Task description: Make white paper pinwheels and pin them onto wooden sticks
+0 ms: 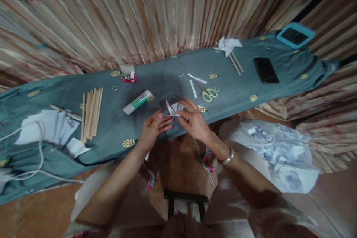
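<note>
Over the near edge of the cloth-covered table, a small white paper pinwheel [173, 109] with raised, folded points is held between both my hands. My left hand [154, 128] pinches its left edge between thumb and fingers. From the other side, my right hand [196, 122] grips the right part, its fingertips over the folds. A glue stick [137, 102] with a green label lies just beyond my left hand. Past my right hand are green-handled scissors [209, 95] and two white paper strips [193, 89].
Wooden sticks [92, 113] and white paper squares [46, 128] lie left, near a white cable [41, 152]. A small red box [128, 74] stands at the back. Rightward are a finished-looking pinwheel [228, 45], a phone [266, 70] and a blue-framed device [295, 35]. A plastic bag [279, 152] hangs below.
</note>
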The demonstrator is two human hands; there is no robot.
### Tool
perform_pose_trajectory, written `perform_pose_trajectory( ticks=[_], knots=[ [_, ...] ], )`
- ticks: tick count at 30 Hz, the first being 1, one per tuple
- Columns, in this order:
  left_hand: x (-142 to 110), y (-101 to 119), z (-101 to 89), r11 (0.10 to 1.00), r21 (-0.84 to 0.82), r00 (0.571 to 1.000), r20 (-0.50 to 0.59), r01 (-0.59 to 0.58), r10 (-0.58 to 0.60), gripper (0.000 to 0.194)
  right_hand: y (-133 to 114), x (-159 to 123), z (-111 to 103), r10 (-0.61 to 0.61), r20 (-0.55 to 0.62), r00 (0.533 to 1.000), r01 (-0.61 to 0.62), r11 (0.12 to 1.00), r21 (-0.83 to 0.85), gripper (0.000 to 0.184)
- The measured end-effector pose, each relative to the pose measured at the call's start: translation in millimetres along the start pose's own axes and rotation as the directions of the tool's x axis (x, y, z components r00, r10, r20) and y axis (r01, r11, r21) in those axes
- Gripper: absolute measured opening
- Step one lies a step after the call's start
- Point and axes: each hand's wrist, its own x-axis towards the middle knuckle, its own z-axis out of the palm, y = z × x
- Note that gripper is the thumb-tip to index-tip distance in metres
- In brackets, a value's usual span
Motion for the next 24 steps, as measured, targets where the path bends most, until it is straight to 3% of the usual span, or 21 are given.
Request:
perform_pose_trajectory(
  ticks=[4, 9, 14, 19, 24],
  knots=[
    [1, -1, 5.0, 0.987, -0.144, 0.993, 0.104, 0.077, -0.062, 0.041, -7, 1, 0, -0.019, -0.01, 1.0, 0.018, 1.0, -0.024, 0.027],
    [4, 3, 12.3, 0.985, -0.148, 0.99, 0.119, 0.089, -0.072, 0.031, -18, -2, -3, -0.092, 0.006, 0.996, 0.092, 0.991, -0.092, 0.028],
    [4, 6, 17.8, 0.99, -0.142, 0.997, 0.07, -0.018, 0.028, 0.036, -27, -6, -10, -0.131, 0.006, 0.991, 0.131, 0.988, -0.078, 0.033],
    [8, 1, 20.6, 0.983, -0.114, 0.987, 0.043, -0.146, 0.152, 0.033, -28, -8, -11, -0.138, -0.058, 0.989, 0.141, 0.989, 0.051, 0.039],
    [12, -4, 19.9, 0.978, -0.104, 0.983, 0.018, -0.182, 0.185, 0.034, -32, -9, -16, -0.109, -0.089, 0.99, 0.123, 0.979, 0.165, 0.034]
  ],
)
